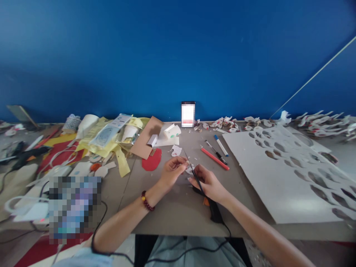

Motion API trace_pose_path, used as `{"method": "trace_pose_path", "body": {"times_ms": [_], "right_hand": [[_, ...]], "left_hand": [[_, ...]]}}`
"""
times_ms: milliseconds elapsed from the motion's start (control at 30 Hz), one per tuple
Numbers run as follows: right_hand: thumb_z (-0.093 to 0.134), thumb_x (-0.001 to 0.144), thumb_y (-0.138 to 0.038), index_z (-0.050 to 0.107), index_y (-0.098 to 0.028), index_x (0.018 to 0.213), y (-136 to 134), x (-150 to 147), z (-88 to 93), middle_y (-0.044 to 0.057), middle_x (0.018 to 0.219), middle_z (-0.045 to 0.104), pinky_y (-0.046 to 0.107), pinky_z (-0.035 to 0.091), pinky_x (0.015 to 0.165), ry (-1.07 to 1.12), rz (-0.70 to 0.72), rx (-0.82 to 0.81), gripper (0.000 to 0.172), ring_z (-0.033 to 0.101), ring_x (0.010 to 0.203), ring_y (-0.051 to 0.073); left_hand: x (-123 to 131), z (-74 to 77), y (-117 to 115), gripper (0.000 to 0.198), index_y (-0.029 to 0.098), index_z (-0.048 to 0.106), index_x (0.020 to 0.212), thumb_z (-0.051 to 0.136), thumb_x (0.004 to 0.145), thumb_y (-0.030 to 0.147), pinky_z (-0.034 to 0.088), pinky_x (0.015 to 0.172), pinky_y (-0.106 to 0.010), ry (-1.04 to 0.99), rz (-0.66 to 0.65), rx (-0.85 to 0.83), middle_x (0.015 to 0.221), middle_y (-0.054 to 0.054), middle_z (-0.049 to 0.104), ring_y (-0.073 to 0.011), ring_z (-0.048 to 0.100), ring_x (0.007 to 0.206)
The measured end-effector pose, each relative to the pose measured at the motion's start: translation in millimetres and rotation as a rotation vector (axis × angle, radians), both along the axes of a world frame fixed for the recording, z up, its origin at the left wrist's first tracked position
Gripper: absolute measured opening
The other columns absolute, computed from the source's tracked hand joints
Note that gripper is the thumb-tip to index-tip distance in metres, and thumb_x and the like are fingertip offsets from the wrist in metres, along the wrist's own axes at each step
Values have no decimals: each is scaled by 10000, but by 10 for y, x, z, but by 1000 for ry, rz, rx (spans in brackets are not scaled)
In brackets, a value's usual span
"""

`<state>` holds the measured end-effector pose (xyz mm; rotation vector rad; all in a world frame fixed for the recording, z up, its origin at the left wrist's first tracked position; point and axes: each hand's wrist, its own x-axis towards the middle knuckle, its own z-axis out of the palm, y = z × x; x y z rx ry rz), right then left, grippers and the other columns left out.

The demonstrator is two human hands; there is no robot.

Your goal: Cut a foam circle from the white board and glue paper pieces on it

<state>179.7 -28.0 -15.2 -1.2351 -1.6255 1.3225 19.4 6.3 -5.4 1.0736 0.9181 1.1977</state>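
My left hand (172, 171) is closed in a pinch on a small pale piece (187, 162) above the middle of the table. Close beside it on the right, my right hand (209, 182) is wrapped round a thin, dark, pointed tool that looks like scissors (196, 176). Its tip points up and left, past my left fingertips. A white scrap (190, 170) lies between the hands. Below my right hand rests a black glue gun (216, 212) with a cord, its front partly hidden.
A red pen (215, 159), a black pen (216, 152) and a blue-capped marker (221, 145) lie beyond my right hand. A white board with cut-outs (258, 178) covers the right. A lit phone (188, 114) stands against the wall. Red paper (151, 160) and yellow wrappers (96, 137) lie left.
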Motion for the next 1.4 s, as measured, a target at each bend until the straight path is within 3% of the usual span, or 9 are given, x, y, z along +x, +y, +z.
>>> {"method": "trace_pose_path", "body": {"times_ms": [1400], "right_hand": [[636,766,-470,386,-216,714,15,36,-38,-73,589,387,225,281,487,-51,-39,34,360,338,535,89]], "left_hand": [[-65,-38,56,229,165,597,609,733,668,340,384,526,-212,44,-3,51,674,-5,585,-91,481,584]]}}
